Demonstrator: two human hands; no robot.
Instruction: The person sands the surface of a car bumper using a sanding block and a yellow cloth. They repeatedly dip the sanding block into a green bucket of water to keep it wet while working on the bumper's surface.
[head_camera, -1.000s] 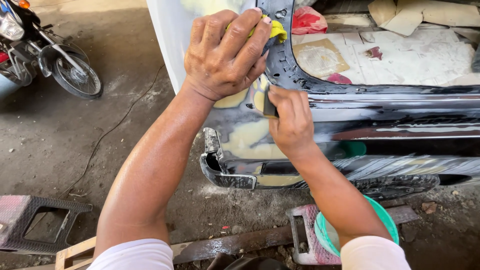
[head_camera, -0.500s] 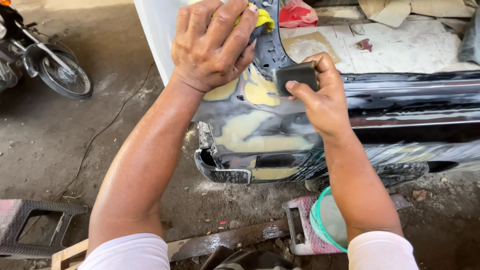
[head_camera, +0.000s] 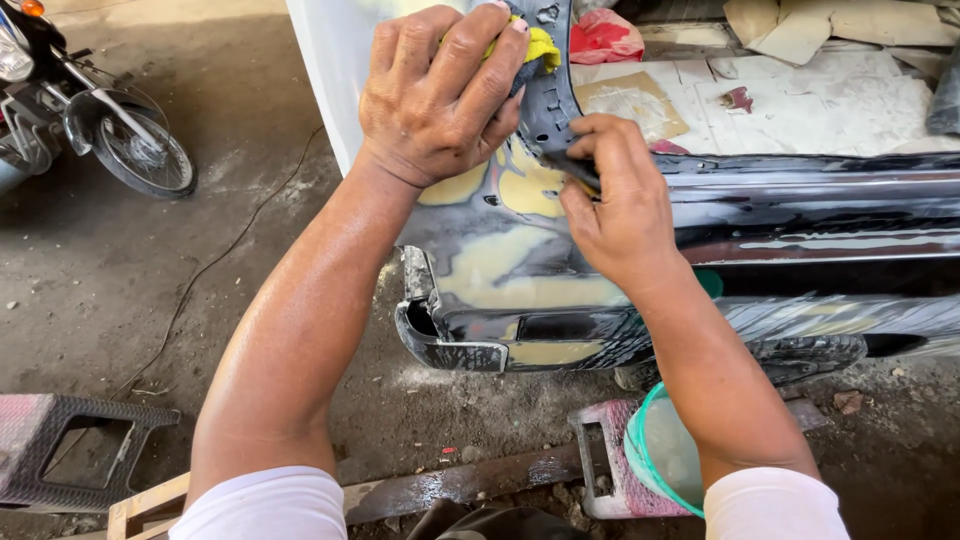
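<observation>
left hand (head_camera: 440, 95): fingers clamp yellow cloth (head_camera: 541, 45), soft, wads easily | right hand (head_camera: 620, 205): fingers pinch small dark sanding pad (head_camera: 573, 170) flat on car panel (head_camera: 520, 260); thin, flexible, hold edges

The black car panel (head_camera: 800, 200) looks glossy and wet, patched with matt yellowish filler (head_camera: 500, 270); the yellow rag (head_camera: 540, 45) is soft cloth; the floor (head_camera: 150, 290) is rough, dusty concrete; the green basin (head_camera: 655, 455) is smooth plastic.

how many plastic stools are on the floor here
2. A pink-topped stool lies at the lower left beside the left arm; another pink stool sits at bottom centre, partly covered by a green-rimmed tub and the right arm. Others may be out of view.
</observation>
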